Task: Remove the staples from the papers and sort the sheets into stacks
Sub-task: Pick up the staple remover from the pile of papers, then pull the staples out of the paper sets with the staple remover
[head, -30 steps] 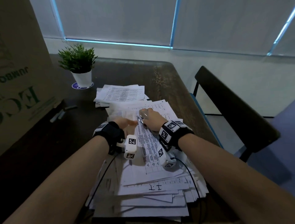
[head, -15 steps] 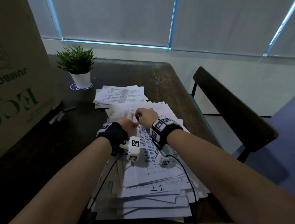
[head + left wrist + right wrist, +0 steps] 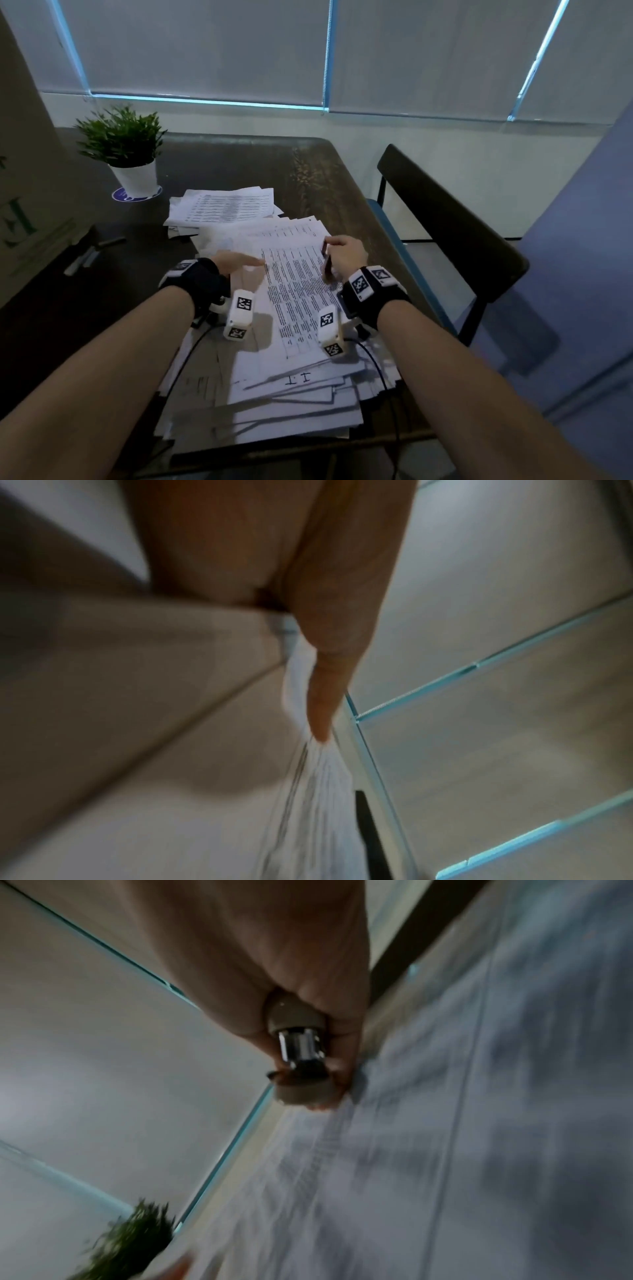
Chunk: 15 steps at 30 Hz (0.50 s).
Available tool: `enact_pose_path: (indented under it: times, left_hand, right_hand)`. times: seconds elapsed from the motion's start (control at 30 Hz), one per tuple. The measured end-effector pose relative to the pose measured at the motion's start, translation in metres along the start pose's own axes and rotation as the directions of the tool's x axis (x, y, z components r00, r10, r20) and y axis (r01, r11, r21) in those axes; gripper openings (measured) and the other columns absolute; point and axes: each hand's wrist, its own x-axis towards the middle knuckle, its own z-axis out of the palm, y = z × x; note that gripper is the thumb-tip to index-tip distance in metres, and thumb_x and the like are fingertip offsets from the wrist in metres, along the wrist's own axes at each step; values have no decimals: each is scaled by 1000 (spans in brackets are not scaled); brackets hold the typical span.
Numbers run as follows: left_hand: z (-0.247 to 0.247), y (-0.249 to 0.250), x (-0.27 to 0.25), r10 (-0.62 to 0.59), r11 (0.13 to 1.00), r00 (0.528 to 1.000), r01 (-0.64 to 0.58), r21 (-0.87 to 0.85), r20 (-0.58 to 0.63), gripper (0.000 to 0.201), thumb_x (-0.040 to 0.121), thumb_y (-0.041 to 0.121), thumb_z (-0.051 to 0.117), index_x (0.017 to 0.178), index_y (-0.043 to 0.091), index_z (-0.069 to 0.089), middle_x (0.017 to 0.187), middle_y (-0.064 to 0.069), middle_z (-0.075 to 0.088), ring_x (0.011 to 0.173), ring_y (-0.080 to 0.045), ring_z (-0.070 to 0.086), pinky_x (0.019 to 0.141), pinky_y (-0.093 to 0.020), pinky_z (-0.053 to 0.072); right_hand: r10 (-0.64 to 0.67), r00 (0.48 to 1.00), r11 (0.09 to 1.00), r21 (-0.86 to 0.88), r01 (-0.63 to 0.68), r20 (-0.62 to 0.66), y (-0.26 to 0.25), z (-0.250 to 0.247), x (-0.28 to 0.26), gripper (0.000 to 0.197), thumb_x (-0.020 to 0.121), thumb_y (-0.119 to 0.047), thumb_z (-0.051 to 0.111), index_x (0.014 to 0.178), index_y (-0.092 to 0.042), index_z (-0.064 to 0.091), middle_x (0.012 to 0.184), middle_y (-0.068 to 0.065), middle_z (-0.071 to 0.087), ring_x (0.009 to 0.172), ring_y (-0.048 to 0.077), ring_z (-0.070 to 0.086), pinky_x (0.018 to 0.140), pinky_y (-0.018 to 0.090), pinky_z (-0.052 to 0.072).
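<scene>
A messy pile of white papers point(image 3: 291, 394) covers the near part of the dark table point(image 3: 239, 161). On top lies a printed sheet point(image 3: 294, 284). My left hand point(image 3: 239, 262) lies flat on the sheet's left side, its straight fingers point(image 3: 320, 723) touching the paper point(image 3: 315, 804). My right hand point(image 3: 344, 255) hovers at the sheet's right edge and grips a staple remover point(image 3: 327, 267). In the right wrist view, the staple remover point(image 3: 299, 1053) shows chrome metal between my curled fingers, just above the paper point(image 3: 445, 1150). No staple can be made out.
A neater stack of sheets point(image 3: 226, 209) lies behind the pile. A potted plant point(image 3: 123, 150) stands at the back left, and a cardboard box point(image 3: 20, 205) fills the left edge. Pens point(image 3: 92, 251) lie by the box. A dark chair point(image 3: 445, 222) stands right of the table.
Both hands were together at the sheet's upper corner. My right hand has since pulled away to the right with the staple remover, and my left hand now lies flat on the paper.
</scene>
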Motion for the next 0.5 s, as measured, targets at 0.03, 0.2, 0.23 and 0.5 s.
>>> enact_pose_path:
  times: [0.03, 0.2, 0.23, 0.5]
  left_hand:
    - [-4, 1, -7, -18, 1000, 996, 17, 18, 89, 52, 71, 18, 75, 116, 2, 55, 88, -20, 69, 74, -29, 68, 71, -33, 56]
    - [-17, -7, -6, -17, 992, 992, 1, 130, 123, 66, 65, 5, 83, 124, -3, 56, 108, -22, 67, 103, -39, 63, 95, -55, 46]
    - [-18, -8, -4, -6, 988, 996, -7, 154, 85, 81, 50, 13, 93, 121, -1, 58, 109, -20, 68, 103, -39, 64, 93, -56, 48]
    - [-15, -5, -4, 82, 995, 994, -85, -43, -75, 86, 59, 58, 81, 128, 15, 53, 129, -1, 56, 119, -29, 53, 101, -44, 41]
  right_hand:
    - [7, 999, 1000, -28, -8, -35, 2, -12, 4, 31, 94, -7, 47, 80, -26, 68, 99, 5, 68, 87, 26, 68, 77, 39, 60]
    - [87, 996, 903, -421, -85, -14, 5, -63, 19, 21, 94, -10, 54, 111, -9, 66, 111, 9, 62, 105, 26, 60, 85, 31, 50]
    - [144, 989, 857, -504, -110, 28, 3, -66, 18, 24, 94, -12, 56, 114, -6, 67, 117, 11, 63, 112, 29, 60, 91, 33, 50]
    - [25, 991, 782, -620, 63, 133, -11, -70, 28, 39, 100, -10, 46, 137, 0, 50, 140, 17, 53, 129, 31, 50, 104, 33, 42]
